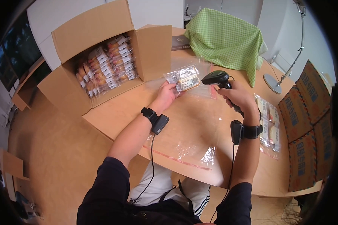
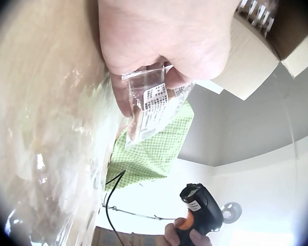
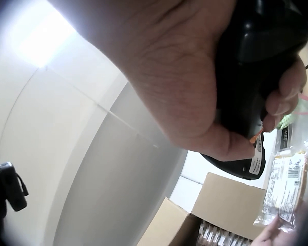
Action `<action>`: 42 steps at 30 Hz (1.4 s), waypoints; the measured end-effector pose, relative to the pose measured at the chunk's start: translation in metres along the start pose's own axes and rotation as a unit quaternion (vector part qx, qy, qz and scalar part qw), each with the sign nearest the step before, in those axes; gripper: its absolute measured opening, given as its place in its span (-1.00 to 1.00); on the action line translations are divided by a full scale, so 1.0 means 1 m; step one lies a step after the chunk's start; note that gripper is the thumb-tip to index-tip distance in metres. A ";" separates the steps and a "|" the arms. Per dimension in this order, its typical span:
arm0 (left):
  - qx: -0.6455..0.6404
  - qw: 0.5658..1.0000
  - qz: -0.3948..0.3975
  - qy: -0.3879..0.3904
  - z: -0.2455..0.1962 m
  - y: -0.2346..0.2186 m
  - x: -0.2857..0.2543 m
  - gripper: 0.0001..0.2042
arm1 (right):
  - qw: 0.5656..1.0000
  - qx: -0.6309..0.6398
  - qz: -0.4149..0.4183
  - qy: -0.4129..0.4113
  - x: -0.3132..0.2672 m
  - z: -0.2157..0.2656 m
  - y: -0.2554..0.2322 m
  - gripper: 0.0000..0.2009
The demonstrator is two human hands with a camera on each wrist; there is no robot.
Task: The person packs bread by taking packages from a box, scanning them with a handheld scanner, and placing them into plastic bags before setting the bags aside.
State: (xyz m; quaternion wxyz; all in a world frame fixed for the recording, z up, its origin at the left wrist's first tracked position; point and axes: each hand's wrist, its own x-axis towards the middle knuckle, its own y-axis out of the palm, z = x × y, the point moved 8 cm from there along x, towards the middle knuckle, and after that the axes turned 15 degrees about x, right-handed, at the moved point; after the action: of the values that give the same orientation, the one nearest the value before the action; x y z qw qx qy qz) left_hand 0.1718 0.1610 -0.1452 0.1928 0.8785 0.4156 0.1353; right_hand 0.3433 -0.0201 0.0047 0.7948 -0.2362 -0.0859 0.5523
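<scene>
My left hand (image 1: 164, 98) pinches a clear-wrapped snack pack (image 1: 187, 80) by its near end, with the white printed label facing up. In the left wrist view the thumb and fingers squeeze the crinkled wrapper (image 2: 155, 105). My right hand (image 1: 241, 98) grips a black handheld barcode scanner (image 1: 216, 77) by its handle. The scanner's head points left toward the pack, a short gap away. An orange trigger (image 2: 186, 221) shows on the scanner in the left wrist view. A large clear plastic bag (image 1: 184, 131) with red edge strips lies flat under both hands.
At left an open cardboard box (image 1: 152, 50) holds rows of wrapped snacks (image 1: 109, 67). Several wrapped packs (image 1: 268, 122) lie in a bag at right, beside printed cartons (image 1: 306, 138). Behind are a green checkered cloth (image 1: 225, 39) over something and a lamp base (image 1: 272, 83).
</scene>
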 end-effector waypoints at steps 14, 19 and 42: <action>0.000 1.000 -0.025 0.018 0.000 -0.007 0.003 -0.69 | 0.967 -0.153 -0.054 -0.196 0.065 -0.051 0.011 -0.60; -0.011 0.999 -0.049 0.001 0.001 -0.010 0.003 -0.68 | 0.967 -0.209 -0.042 -0.142 0.076 -0.080 0.022 -0.52; -0.008 1.000 -0.002 -0.008 0.004 -0.004 0.003 -0.67 | 0.941 -0.229 -0.102 -0.227 0.094 -0.109 0.027 -0.46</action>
State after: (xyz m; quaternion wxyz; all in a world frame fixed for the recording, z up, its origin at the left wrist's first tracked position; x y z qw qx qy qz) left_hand 0.1720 0.1647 -0.1503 0.2038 0.8770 0.4150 0.1309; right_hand 0.3993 0.0429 -0.1146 0.7304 -0.2706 -0.4118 0.4729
